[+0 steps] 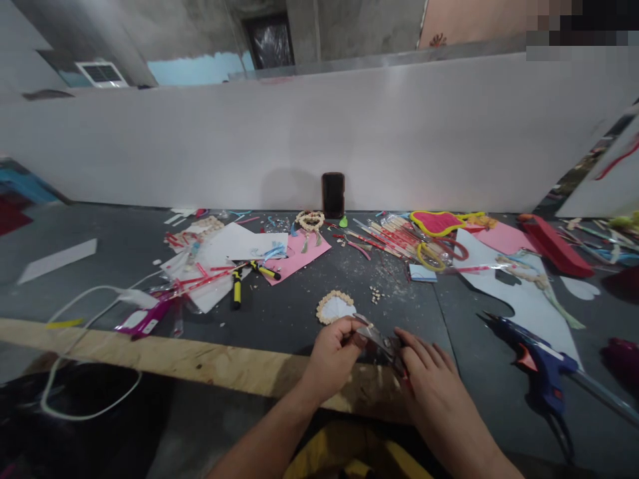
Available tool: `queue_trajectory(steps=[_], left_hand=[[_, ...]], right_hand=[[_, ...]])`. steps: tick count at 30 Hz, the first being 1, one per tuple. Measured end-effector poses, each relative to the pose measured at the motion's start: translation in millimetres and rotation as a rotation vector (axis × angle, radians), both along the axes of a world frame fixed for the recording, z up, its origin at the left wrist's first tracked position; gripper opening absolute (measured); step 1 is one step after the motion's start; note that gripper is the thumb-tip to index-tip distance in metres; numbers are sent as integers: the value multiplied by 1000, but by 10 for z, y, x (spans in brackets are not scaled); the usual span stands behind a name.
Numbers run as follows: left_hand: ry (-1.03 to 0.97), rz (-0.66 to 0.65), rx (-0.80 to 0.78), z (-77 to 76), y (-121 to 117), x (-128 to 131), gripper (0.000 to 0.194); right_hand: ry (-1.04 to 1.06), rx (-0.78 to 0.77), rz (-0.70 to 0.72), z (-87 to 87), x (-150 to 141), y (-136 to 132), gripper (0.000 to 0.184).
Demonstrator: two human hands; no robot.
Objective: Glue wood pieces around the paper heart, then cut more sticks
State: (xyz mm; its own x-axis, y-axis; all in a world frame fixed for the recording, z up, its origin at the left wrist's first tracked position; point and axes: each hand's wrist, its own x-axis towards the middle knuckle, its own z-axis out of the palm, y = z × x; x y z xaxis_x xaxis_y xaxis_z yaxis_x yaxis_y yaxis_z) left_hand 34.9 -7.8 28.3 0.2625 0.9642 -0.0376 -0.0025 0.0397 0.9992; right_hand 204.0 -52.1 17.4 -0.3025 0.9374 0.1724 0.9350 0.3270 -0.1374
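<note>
My right hand (432, 372) is wrapped round a pair of metal pruning shears (382, 342); a bit of red handle shows under the fingers. The jaws point up and left, towards my left hand (335, 352). Thumb and index finger of that hand are pinched together at the jaws, and what they hold is too small or hidden to name. Just beyond the fingertips lies a white paper shape (337, 307) edged with small round wooden slices. A few loose pale bits (377, 294) are scattered to its right.
A blue glue gun (542, 362) lies at the right on cut white paper (529, 313). Red-wrapped sticks (392, 234), a red and yellow piece (436, 223) and pink paper (299, 256) lie farther back. A phone (333, 194) leans on the partition. White cable (74, 342) loops at the left.
</note>
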Motion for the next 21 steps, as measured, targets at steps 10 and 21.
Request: queue_trajectory(steps=[10,21], left_hand=[[134,4,39,15,-4,-27,18],[181,-18,89,45,-67,-4,21]], right_hand=[[150,104,26,-17,-7,-40,47],[198,-25,98,37,19,-32,59]])
